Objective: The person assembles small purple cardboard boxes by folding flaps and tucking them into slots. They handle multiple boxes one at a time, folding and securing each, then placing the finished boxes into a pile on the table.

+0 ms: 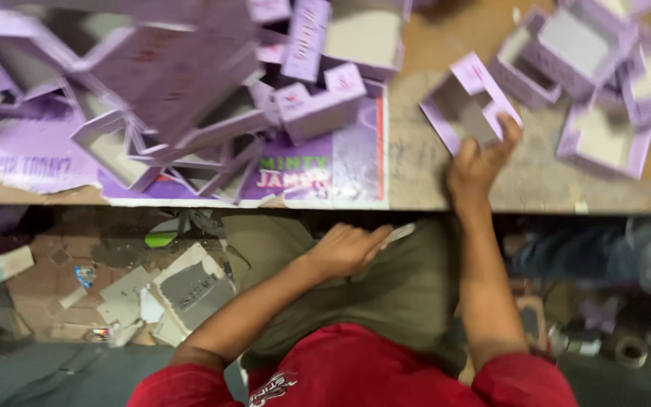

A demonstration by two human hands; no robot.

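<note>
Beside right hand (476,169), lilac box (467,102); box heaps (190,90) around

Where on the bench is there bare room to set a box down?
A bare strip of bench top runs between the printed purple sheet and the right hand. The heap of purple boxes crowds the left; more boxes fill the far right.

Two hands show: left hand (346,249) and right hand (478,162); one printed purple sheet (318,169); purple boxes (318,109) too jumbled to count.

Box pile (167,83) motion-blurred – left hand's (344,249) thin object (pale) unidentifiable
</note>
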